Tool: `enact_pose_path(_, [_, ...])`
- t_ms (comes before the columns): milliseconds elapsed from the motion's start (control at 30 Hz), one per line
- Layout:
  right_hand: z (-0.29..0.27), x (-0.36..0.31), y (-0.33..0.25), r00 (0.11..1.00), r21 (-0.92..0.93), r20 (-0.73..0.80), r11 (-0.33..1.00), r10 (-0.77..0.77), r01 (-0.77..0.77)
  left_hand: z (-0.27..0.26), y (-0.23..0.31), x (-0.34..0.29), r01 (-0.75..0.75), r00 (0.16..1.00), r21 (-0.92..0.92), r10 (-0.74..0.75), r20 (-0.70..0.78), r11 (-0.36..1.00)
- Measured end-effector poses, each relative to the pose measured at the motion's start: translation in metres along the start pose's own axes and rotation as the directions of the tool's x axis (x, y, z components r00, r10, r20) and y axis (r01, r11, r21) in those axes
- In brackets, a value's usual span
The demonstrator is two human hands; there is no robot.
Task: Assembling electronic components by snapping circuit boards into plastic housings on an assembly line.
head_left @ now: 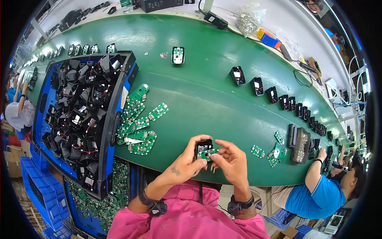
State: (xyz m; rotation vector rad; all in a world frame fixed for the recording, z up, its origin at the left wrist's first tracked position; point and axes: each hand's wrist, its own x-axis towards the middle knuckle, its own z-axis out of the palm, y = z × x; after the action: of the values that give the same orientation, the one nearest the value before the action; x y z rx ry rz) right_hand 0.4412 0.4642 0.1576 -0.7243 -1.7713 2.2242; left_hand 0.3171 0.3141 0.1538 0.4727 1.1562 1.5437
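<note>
Near the table's front edge, my left hand (183, 164) is wrapped around a small black plastic housing (204, 143) whose open side faces up. A green circuit board (207, 153) lies across the near part of that opening, pinched by the thumb and fingers of my right hand (232, 162). My left thumb also touches the board's near edge. Whether the board sits inside the housing or only over it, I cannot tell. Left of my hands is a loose pile of green circuit boards (137, 123).
At left, a blue and black crate (109, 135) brims with black housings. Another bin (99, 195) of boards sits below it. One housing with a board (178, 55) stands far off; a row of housings (271, 95) runs right. A co-worker (318, 191) sits at right beside a parts tray (301, 145).
</note>
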Motion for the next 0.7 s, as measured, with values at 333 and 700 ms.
enact_pose_path(333, [0.024, -0.007, -0.012, 0.921, -0.482, 0.019, 0.803, -0.389, 0.350, 0.009, -0.015, -0.005, -0.244, 0.948, 0.416, 0.306, -0.090, 0.876])
enact_pose_path(700, [0.035, -0.020, -0.017, 0.847, -0.699, 0.079, 0.577, -0.525, 0.423, 0.017, 0.003, -0.023, -0.244, 0.916, 0.465, 0.360, -0.178, 0.851])
